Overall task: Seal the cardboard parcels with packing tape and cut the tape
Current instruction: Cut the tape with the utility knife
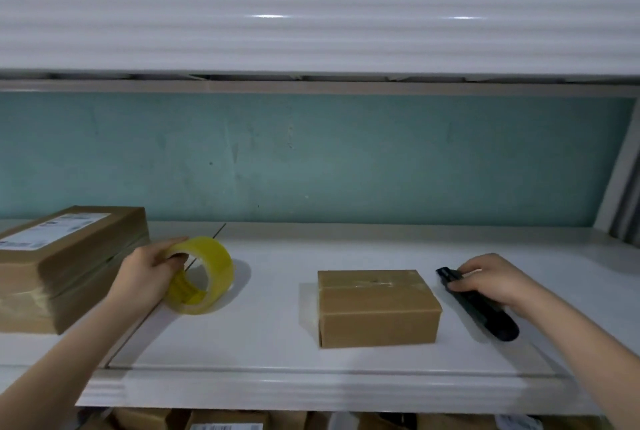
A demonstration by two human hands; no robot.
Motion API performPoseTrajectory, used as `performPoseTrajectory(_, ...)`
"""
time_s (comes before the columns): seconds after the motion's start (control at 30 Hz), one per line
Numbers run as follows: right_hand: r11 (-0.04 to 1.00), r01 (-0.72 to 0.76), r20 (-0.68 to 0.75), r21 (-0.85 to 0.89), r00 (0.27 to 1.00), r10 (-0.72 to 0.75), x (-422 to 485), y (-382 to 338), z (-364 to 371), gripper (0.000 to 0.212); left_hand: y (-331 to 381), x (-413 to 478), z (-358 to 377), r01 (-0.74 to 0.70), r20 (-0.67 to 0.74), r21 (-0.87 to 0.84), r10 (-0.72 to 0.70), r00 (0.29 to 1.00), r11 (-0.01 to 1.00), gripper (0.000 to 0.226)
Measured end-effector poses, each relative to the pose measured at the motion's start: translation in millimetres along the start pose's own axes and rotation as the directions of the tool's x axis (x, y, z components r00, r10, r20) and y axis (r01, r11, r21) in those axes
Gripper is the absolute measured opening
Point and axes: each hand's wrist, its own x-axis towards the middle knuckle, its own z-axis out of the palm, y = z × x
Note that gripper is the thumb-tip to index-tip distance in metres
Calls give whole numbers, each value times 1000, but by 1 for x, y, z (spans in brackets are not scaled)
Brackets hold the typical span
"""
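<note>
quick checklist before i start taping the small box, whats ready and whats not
1. Tape roll in the left hand: ok, fingers through its core.
2. Black cutter under the right hand: ok, lying on the shelf; blade out or in: cannot tell.
3. Small box between the hands, flaps closed: ok.
4. Small box top already taped: cannot tell; a glossy patch shows along the seam.
5. Free tape end pulled out: cannot tell.
6. Large labelled parcel clear of the small box: ok, at far left.
</note>
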Motion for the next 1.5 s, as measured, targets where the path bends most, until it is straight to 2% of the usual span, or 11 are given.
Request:
performPoseTrajectory(0.17, 979, 61, -88, -196, 993, -80, 0, 5, 6, 21, -10, -3, 8, 261, 141, -393, -223, 965, 882, 13)
performPoseTrajectory(0.43, 975, 89, -132, -205, 984, -118, 2, 8, 10, 30, 3, -15, 31, 329, 341, -436, -185, 922, 838, 21)
performPoseTrajectory(0.53, 980, 102, -120, -173, 985, -124, 1, 7, 8, 25, 11, -7, 18, 346, 420, -260, -217, 881, 902, 5)
performPoseTrajectory(0.8, 979, 80, -93, -190, 991, -99, 3, 5, 5, 29, 31, 6, 3, 177, 422, 365, -332, 843, 914, 37)
performPoseTrajectory(0.97, 971, 92, -121, -219, 985, -120, -3, -4, 1, 30, 47, 5, 3, 126, 455, 498, -383, 804, 858, 28)
performPoseTrajectory(1.03, 983, 130, -126, -128, 981, -147, -8, -16, -3, 24, 54, 5, 2, 52, 391, 524, -294, 872, 850, 28)
performPoseTrajectory(1.1, 975, 220, -134, 41, 968, -213, -17, -36, -4, 12, 63, 6, 5, -80, 252, 398, -25, 967, 914, 21)
performPoseTrajectory(1.17, 925, 331, -124, 186, 942, -312, -28, -57, -1, 14, 82, -2, 11, -143, 148, 13, 139, 979, 990, 12)
performPoseTrajectory(1.23, 880, 430, 11, 203, 897, -441, -39, -72, 2, 34, 100, -20, 20, -119, 261, -293, 199, 945, 949, 42)
performPoseTrajectory(1.37, 868, 482, 535, -119, 768, -353, -46, -69, 12, 102, 113, -71, 64, -177, 652, -75, 183, 736, 981, 111)
performPoseTrajectory(1.5, 910, 391, 555, -135, 791, -257, -42, -51, 21, 124, 113, -92, 99, -24, 707, -322, 257, 658, 947, 62)
